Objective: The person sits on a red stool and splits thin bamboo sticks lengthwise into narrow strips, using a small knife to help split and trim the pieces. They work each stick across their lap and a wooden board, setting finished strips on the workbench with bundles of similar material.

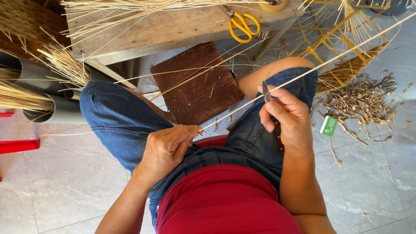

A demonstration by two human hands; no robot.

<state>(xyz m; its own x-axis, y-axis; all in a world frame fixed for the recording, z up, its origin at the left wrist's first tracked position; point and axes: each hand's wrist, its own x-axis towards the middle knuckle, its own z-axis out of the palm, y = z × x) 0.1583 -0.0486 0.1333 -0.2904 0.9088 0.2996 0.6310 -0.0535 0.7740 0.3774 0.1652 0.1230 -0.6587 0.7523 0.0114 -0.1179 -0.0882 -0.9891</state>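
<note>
Left hand (167, 147) pinching the straw (303, 73) end, right hand (288, 119) gripping a knife (266, 92) against it; shavings (359, 102) already piling up, bundles (17, 97) waiting.

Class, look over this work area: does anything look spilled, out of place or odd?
Yes. A pile of brown trimmings lies scattered over the grey floor to the right, with a small green and white packet lying beside it. Loose straw stalks overhang the wooden bench edge.

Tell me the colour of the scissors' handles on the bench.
Yellow. The scissors lie on the wooden bench, clearest in the head view.
</note>
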